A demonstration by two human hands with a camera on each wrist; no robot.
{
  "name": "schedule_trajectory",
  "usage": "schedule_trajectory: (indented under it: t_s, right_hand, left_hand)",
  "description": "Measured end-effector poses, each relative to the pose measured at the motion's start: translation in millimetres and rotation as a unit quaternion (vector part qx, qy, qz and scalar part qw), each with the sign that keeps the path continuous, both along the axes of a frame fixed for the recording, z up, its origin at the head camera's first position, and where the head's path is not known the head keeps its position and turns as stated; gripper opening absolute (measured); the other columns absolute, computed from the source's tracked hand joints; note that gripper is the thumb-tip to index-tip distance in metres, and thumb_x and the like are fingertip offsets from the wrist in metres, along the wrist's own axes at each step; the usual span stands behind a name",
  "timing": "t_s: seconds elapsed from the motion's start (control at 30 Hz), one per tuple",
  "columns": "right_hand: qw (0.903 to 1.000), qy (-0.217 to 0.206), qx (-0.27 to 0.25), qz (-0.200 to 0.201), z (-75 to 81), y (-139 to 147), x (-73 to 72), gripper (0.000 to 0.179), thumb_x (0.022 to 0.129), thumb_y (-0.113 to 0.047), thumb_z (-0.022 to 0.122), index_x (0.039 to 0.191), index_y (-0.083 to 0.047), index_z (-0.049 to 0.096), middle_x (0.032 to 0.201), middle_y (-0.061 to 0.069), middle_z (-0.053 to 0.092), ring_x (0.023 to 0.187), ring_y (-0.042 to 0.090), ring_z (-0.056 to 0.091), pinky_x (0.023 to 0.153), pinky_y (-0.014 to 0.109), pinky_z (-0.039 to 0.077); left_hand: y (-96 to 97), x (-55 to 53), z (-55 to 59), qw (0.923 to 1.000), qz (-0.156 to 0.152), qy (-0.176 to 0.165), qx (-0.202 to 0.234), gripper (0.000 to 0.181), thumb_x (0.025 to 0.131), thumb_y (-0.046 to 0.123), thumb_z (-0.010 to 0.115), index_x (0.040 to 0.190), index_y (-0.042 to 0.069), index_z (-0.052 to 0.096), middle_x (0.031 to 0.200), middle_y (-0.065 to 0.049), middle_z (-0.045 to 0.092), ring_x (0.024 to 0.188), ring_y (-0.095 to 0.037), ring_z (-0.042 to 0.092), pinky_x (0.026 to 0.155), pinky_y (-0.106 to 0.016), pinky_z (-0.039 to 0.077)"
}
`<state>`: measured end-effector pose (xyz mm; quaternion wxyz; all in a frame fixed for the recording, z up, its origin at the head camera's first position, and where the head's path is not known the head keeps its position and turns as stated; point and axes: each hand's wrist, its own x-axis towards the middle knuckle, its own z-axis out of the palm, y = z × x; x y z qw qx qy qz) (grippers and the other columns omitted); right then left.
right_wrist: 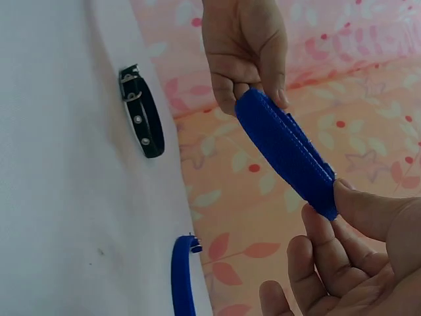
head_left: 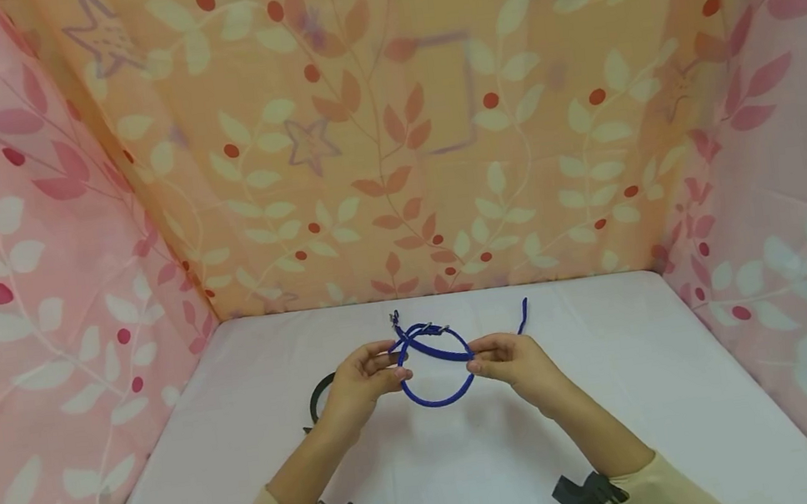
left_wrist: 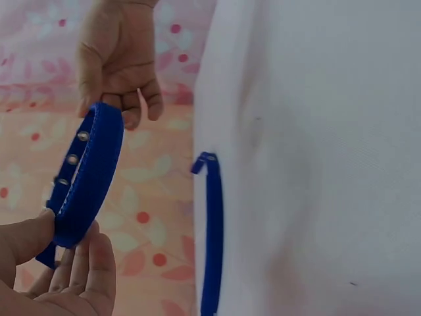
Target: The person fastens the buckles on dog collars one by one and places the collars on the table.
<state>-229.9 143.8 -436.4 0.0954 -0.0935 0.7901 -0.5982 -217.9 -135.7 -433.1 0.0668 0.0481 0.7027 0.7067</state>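
Observation:
Both hands hold a blue collar (head_left: pixel 439 403), closed into a ring, above the white table. My left hand (head_left: pixel 359 385) pinches its left side between thumb and fingers; my right hand (head_left: pixel 519 368) pinches the right side the same way. Metal-rimmed holes show inside the band of this collar (left_wrist: pixel 104 178) in the left wrist view. Its stitched edge faces up in the right wrist view. Behind it, a second blue collar (left_wrist: pixel 214 230) lies unfastened on the table, its buckle end at the left.
A black collar (right_wrist: pixel 150 128) with metal rivets and buckle, looped, lies on the table (head_left: pixel 619 410) left of the hands, partly hidden by the left hand in the head view. Patterned cloth walls (head_left: pixel 372 121) enclose the table at the back and sides.

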Motion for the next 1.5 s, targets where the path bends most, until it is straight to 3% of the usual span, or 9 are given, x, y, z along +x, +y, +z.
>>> schedule_trajectory:
  t_s: [0.23,0.43,0.53,0.63,0.8,1.07,1.17,1.37,1.5]
  right_hand:
    - [0.9987,0.047,-0.019,-0.004,-14.7,-8,-5.8,0.031,0.09,-0.014,0.08,0.117,-0.003,0.07,0.103,0.01,0.075,0.094,0.019,0.069,0.086,0.025,0.057]
    - [0.9955,0.091,0.014,-0.019,-22.9,-16,-6.5,0.025,0.088,-0.013,0.081,0.112,-0.011,0.072,0.1,0.003,0.075,0.094,0.019,0.067,0.087,0.03,0.056]
    - [0.9928,0.11,0.038,-0.028,-24.7,-19,-4.9,0.023,0.088,-0.015,0.082,0.109,-0.017,0.073,0.099,-0.002,0.075,0.1,0.019,0.065,0.094,0.039,0.053]
    - [0.9908,0.124,0.043,-0.032,-25.3,-19,-3.6,0.023,0.088,-0.015,0.082,0.108,-0.019,0.073,0.101,-0.004,0.075,0.106,0.02,0.065,0.097,0.046,0.053]
    - [0.9869,0.157,0.033,-0.022,-28.0,-16,-5.4,0.023,0.088,-0.015,0.082,0.108,-0.021,0.073,0.103,-0.007,0.074,0.11,0.02,0.065,0.102,0.056,0.048]
    - [0.9869,0.155,0.043,-0.01,-28.3,-15,-10.5,0.022,0.087,-0.018,0.083,0.107,-0.022,0.073,0.105,-0.007,0.073,0.113,0.028,0.064,0.106,0.06,0.045]
    - [0.9871,0.146,0.062,-0.022,-27.3,-13,-11.6,0.021,0.087,-0.023,0.083,0.106,-0.023,0.075,0.107,-0.007,0.073,0.113,0.03,0.063,0.105,0.056,0.046]
    - [0.9902,0.102,0.083,-0.047,-24.4,-13,-13.4,0.023,0.09,-0.031,0.08,0.112,-0.025,0.076,0.105,-0.01,0.075,0.104,0.016,0.066,0.095,0.04,0.054]
    - [0.9942,0.068,0.072,-0.043,-26.1,-13,-14.9,0.035,0.092,-0.032,0.078,0.123,-0.017,0.074,0.108,-0.005,0.077,0.106,0.018,0.07,0.096,0.042,0.057]
  left_hand:
    - [-3.4,-8.1,-11.6,0.9994,0.005,0.008,-0.034,0.038,0.094,0.0,0.072,0.13,-0.001,0.06,0.121,-0.017,0.072,0.112,-0.036,0.07,0.089,-0.03,0.06]
    - [-9.5,-12.4,-18.0,0.9958,0.009,0.016,-0.09,0.032,0.093,0.002,0.073,0.124,0.001,0.065,0.115,-0.014,0.073,0.102,-0.021,0.069,0.085,-0.028,0.059]
    - [-18.3,-15.7,-22.8,0.9924,-0.022,-0.009,-0.121,0.042,0.094,0.013,0.076,0.132,0.004,0.062,0.119,-0.014,0.071,0.102,-0.023,0.069,0.087,-0.034,0.059]
    - [-29.0,-22.0,-28.8,0.988,-0.076,-0.048,-0.126,0.056,0.096,0.029,0.074,0.143,0.004,0.053,0.13,-0.018,0.067,0.112,-0.03,0.069,0.094,-0.043,0.058]
    - [-38.6,-31.7,-35.2,0.9836,-0.135,-0.096,-0.073,0.065,0.104,0.047,0.057,0.146,-0.002,0.048,0.14,-0.022,0.062,0.126,-0.031,0.064,0.102,-0.044,0.054]
    - [-40.5,-31.0,-33.8,0.9913,-0.095,-0.088,0.02,0.032,0.1,0.031,0.066,0.113,0.002,0.062,0.121,-0.015,0.07,0.116,-0.027,0.067,0.095,-0.039,0.057]
    - [-38.9,-30.9,-32.8,0.9925,-0.086,-0.084,0.018,0.026,0.1,0.027,0.068,0.109,0.004,0.063,0.117,-0.011,0.071,0.117,-0.028,0.067,0.096,-0.039,0.056]
    - [-32.2,-33.7,-32.3,0.9962,-0.061,-0.061,0.013,0.023,0.099,0.023,0.069,0.108,0.003,0.065,0.116,-0.009,0.071,0.12,-0.029,0.066,0.101,-0.044,0.055]
    - [-29.5,-33.9,-31.6,0.9975,-0.05,-0.049,0.008,0.023,0.099,0.022,0.069,0.109,0.002,0.065,0.124,-0.011,0.071,0.115,-0.022,0.068,0.1,-0.043,0.055]
